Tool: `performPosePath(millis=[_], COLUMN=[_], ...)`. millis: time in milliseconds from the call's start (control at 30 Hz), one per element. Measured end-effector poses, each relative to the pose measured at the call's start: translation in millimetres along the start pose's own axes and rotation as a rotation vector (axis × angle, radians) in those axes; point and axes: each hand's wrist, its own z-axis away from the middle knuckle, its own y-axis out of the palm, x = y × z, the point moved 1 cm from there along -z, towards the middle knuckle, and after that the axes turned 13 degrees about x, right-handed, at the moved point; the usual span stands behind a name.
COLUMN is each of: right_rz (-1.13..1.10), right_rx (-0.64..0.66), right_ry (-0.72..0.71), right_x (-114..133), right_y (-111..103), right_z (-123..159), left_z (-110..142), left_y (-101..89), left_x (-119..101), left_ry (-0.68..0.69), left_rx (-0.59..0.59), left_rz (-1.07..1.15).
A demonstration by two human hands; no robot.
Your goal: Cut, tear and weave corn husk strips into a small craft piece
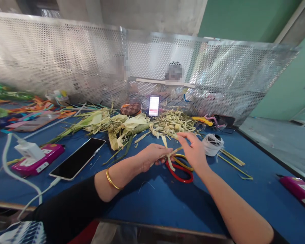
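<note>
Pale strips of corn husk (170, 163) cross between my two hands, above the middle of the blue table. My left hand (156, 155), with a gold bangle at the wrist, pinches the strips where they cross. The fingers of my right hand (193, 150) close on the end of one strip (178, 149), drawn out to the right. Just beneath lie scissors with red handles (181, 174), partly hidden by the hands and strips. A yellow loop (183, 158) shows beside them. Right of my right hand stands a spool of white string (213, 144).
Corn husks (127, 125) and a heap of shredded husk (174, 123) lie ahead, before a perforated metal screen (157, 54). On the left are a phone (78, 159) on a cable and a purple power strip (40, 159). Thin stalks (231, 157) lie to the right.
</note>
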Motion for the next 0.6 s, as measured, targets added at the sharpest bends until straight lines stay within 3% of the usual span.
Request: performPosePath(millis=[100,133,200,267,333,467,600], right_rz=[-0.254,-0.384,-0.650,-0.833,-0.882,-0.784,-0.795], right_rx=[-0.185,-0.184,-0.055,0.143,0.255,0.189,0.076], right_ry=[0.280,0.383,0.516,0.522,0.467,0.437,0.459], right_x=[-14.6,-17.2,-16.9,-10.8,-3.5,4.4,3.6], right_y=[-1.8,0.4,7.1,13.5,16.9,18.3,21.6], right_z=[-2.9,-2.7,-1.1,1.5,4.2,7.4,6.8], left_z=[-5.1,-6.1,-6.7,-5.7,-3.8,0.4,2.2], left_y=[-7.6,-9.3,-10.8,-10.2,-8.4,-4.8,-3.9], left_x=[1.1,0.9,0.4,0.3,0.3,-1.4,-3.6], left_ry=[0.037,0.044,0.047,0.042,0.030,0.000,-0.017], left_rx=[-0.037,-0.046,-0.057,-0.061,-0.055,0.009,0.056], left_rz=[0.134,0.161,0.185,0.152,0.056,-0.109,-0.087])
